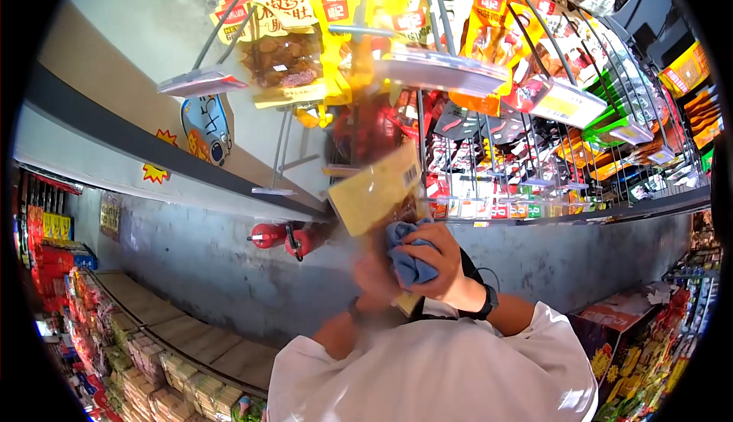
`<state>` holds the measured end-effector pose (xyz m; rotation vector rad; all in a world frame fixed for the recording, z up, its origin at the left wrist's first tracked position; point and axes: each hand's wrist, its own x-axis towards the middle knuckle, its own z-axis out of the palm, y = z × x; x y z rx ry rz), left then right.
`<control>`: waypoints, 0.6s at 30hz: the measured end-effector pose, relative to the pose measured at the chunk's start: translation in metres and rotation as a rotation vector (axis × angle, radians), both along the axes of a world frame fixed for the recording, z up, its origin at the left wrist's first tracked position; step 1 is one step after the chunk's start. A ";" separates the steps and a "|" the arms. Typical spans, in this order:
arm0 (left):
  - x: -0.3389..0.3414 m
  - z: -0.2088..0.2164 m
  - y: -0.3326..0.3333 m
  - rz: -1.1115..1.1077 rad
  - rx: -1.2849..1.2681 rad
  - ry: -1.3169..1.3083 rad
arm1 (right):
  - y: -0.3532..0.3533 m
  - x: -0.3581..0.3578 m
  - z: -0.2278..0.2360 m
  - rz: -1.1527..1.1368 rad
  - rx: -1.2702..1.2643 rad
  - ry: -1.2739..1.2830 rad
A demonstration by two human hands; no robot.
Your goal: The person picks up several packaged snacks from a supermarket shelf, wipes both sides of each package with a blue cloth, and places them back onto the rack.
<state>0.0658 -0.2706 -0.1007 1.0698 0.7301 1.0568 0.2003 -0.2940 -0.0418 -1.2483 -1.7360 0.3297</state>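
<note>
- Fingers (424,237) of the right hand (455,275) are clamped on a crumpled blue cloth (406,260).
- Left hand (374,275) is blurred just beside them; whether its fingers grip, I cannot tell.
- A yellow package (372,197) tilts just beyond the fingers.

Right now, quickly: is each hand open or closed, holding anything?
Left hand: near the yellow packet, too blurred to tell its grip.
Right hand: closed, holding a blue cloth.

Grey flr (191,258), pale panel (145,17) upr L, brown shelf (183,321) lwr L, bright lt on racks (566,103).
</note>
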 end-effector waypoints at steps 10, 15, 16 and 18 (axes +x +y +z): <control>-0.009 0.012 0.017 -0.070 -0.434 -0.663 | 0.018 -0.007 -0.003 -0.083 -0.071 0.058; 0.005 -0.022 0.010 -0.068 -0.091 -0.526 | 0.021 -0.004 0.002 0.151 0.166 -0.050; 0.005 -0.005 0.007 -0.069 -0.090 -0.524 | 0.025 0.000 0.003 0.130 0.237 -0.053; 0.007 0.027 0.003 -0.169 -0.445 -0.547 | 0.031 0.003 0.008 0.065 0.189 -0.043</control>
